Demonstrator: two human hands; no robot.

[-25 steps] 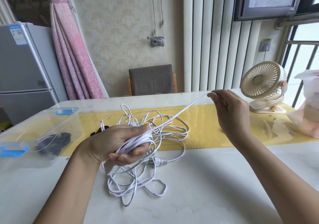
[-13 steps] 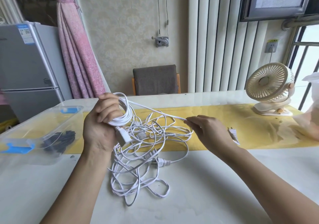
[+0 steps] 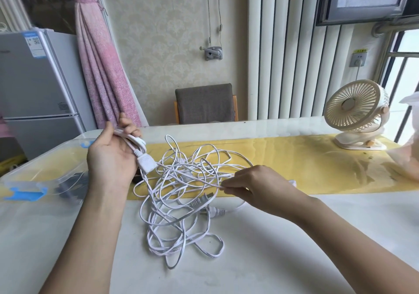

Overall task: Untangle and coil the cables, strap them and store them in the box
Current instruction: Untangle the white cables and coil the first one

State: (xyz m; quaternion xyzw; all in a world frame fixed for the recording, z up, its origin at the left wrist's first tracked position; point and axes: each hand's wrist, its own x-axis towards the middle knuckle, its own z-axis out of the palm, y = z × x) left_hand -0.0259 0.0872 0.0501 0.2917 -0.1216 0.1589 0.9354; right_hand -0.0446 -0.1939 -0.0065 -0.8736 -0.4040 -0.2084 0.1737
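Centrally, white cables (image 3: 181,194) lie in a loose tangle on the table (image 3: 272,259): thin, flat, glossy cords in overlapping loops, half on the pale stone-look top, half on a yellow runner (image 3: 306,164) with a shiny, wrinkled film surface. A grey two-pin plug (image 3: 201,199) with a ribbed neck lies in the near part of the heap. Left hand (image 3: 111,157) is raised above the heap's left edge, palm toward the camera, fingers curled round a small coil (image 3: 132,139) of a few tight turns; a blocky white connector (image 3: 147,163) hangs from the coil just below the palm. Right hand (image 3: 256,187) is low at the heap's right side, back up, thumb and fingertips (image 3: 224,186) pinching one strand that runs leftward into the tangle. Hands are well apart, each clamped on cable. Left of the left forearm stands a clear plastic box (image 3: 34,166), rectangular with rounded rim and a blue latch (image 3: 25,195); dark cords (image 3: 70,187) lie inside, detail blurred. At the far right of the runner sits a cream desk fan (image 3: 356,110) with a round slatted grille. Behind the table: grey upholstered chair (image 3: 205,103), silver fridge (image 3: 34,89), pink gathered curtain (image 3: 102,67).
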